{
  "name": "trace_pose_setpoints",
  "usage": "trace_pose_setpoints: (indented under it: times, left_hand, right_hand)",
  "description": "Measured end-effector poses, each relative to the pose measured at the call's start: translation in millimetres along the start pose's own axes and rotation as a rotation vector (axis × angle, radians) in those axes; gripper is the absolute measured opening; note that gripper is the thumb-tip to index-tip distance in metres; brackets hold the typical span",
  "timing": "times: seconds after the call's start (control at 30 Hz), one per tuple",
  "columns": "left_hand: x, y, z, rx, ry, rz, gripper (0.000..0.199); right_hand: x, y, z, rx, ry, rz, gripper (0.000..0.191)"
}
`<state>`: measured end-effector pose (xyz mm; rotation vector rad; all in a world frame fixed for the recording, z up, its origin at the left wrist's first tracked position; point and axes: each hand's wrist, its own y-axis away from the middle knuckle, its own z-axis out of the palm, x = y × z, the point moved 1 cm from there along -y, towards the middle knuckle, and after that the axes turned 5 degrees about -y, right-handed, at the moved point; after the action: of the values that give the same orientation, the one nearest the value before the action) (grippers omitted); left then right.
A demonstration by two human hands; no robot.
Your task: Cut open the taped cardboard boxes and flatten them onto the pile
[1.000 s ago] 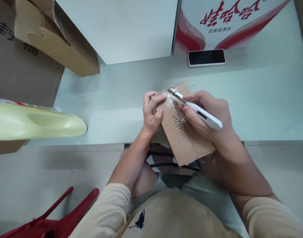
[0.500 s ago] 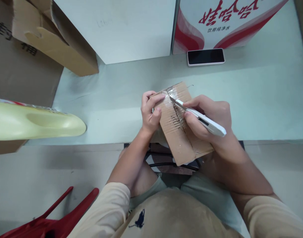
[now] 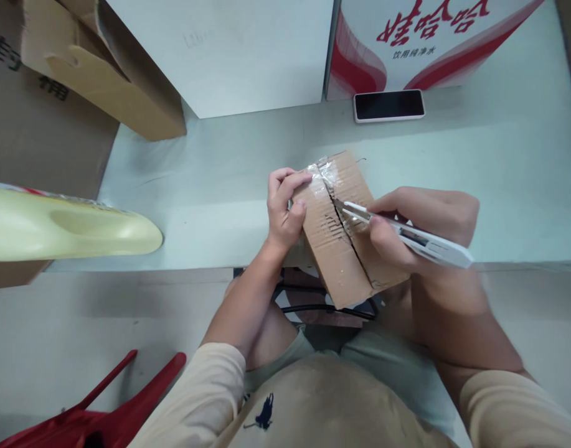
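A small brown cardboard box (image 3: 348,274) is tilted at the table's near edge, part of it jutting out over my lap. Clear tape (image 3: 323,176) covers the far end of its top seam, and a dark slit runs along that seam. My left hand (image 3: 287,204) grips the box's far left corner, fingers on top. In my right hand (image 3: 420,227) is a white utility knife (image 3: 420,239), its blade out and its tip at the seam near the middle of the top. The underside of the box is hidden.
A phone (image 3: 389,106) lies before a red-and-white carton (image 3: 406,56). Left of that carton stands a white box (image 3: 248,62). An open cardboard carton (image 3: 140,106) and a pale yellow bottle (image 3: 80,225) are at the left. A red chair (image 3: 126,404) stands on the floor lower left.
My right hand has moved right and slightly toward me with the knife, its tip leaving the taped far end for the middle of the seam. The left hand keeps its hold.
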<state>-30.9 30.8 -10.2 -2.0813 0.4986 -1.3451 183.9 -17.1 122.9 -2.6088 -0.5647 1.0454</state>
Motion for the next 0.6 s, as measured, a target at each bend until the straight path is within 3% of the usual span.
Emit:
trace_pose_setpoints:
  times: [0.13, 0.3, 0.5, 0.6]
  left_hand:
    - [1, 0, -1.9, -0.002, 0.013, 0.006, 0.046]
    - [1, 1, -4.0, -0.003, 0.011, 0.018, 0.045]
    - [3, 1, -4.0, -0.019, 0.023, 0.021, 0.045]
    - [6, 0, -4.0, -0.024, 0.039, 0.041, 0.042]
  right_hand:
    - [-1, 3, -7, 0.041, -0.076, -0.126, 0.018]
    - [10, 4, -3, 0.234, -0.167, 0.039, 0.021]
    - [12, -8, 21, 0.064, -0.173, 0.116, 0.026]
    - [13, -11, 25, 0.049, -0.130, 0.123, 0.029]
